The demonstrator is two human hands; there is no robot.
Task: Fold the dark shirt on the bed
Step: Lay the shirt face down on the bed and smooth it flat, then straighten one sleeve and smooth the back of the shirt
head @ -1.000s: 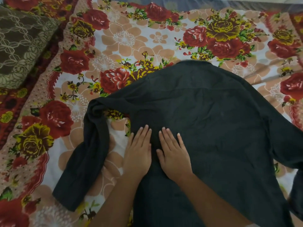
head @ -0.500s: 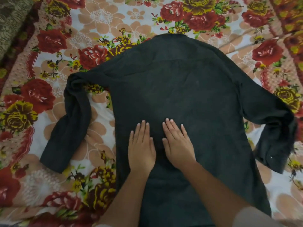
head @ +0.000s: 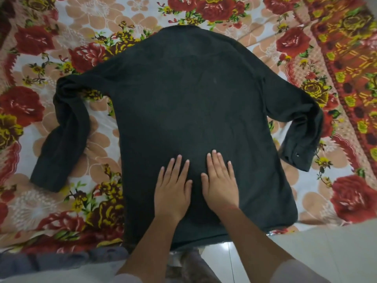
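Observation:
The dark shirt (head: 193,103) lies spread flat on the bed (head: 47,201), back side up, collar at the far end and hem at the near edge. Its left sleeve (head: 61,135) bends down toward me. The right sleeve (head: 302,127) is folded back, its cuff with a snap showing. My left hand (head: 173,190) and my right hand (head: 219,184) rest flat, side by side, on the lower middle of the shirt, palms down, fingers slightly apart, holding nothing.
The bed carries a floral sheet in red, yellow and peach, with a patterned red border (head: 350,82) at the right. The bed's near edge (head: 61,260) runs along the bottom, and pale floor tiles (head: 306,252) show at the lower right.
The view has tilted down and toward me, so the whole shirt and the bed edge now show. Both hands have slid down the shirt toward the hem, still flat.

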